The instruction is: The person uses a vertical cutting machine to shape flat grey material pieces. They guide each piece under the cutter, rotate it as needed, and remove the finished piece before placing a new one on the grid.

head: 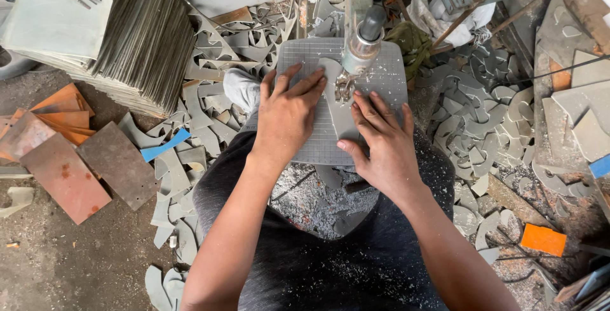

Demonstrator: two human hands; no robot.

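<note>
Head view: the grey gridded sheet (356, 88) lies flat under the saw head (362, 44). Left hand (286, 117) and right hand (381, 142) press on it, each grip spread, fingers flat, pinching nothing, blade between them.

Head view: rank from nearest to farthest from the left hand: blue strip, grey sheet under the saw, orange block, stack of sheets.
From the left hand:
1. grey sheet, under the palm, touching.
2. blue strip, on the floor to its left.
3. stack of sheets, upper left.
4. orange block, far lower right.
</note>
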